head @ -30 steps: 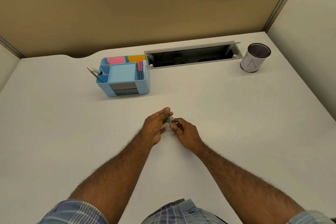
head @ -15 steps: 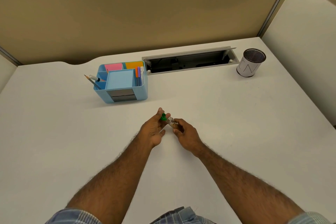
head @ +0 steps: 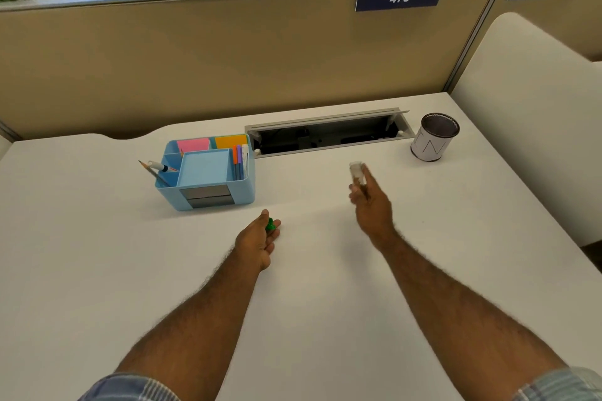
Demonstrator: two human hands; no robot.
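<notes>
My left hand [head: 257, 239] holds a small green piece [head: 270, 225] between its thumb and fingers, low over the white desk [head: 97, 270], just in front of the blue organiser. My right hand [head: 371, 205] is raised to the right of centre and grips a small clear, whitish tube-like piece [head: 355, 171] that sticks up out of its fingers; motion blur hides its detail. The two hands are well apart.
A light blue desk organiser [head: 211, 195] with sticky notes, pens and a pencil stands at centre left. An open cable slot [head: 329, 135] lies at the desk's back. A mesh pen cup [head: 435, 137] stands at back right. Beige partitions close the back and right.
The hands, together on one small object a second ago, have parted. The green piece stayed in my left hand; my right hand carried the clear piece up and to the right.
</notes>
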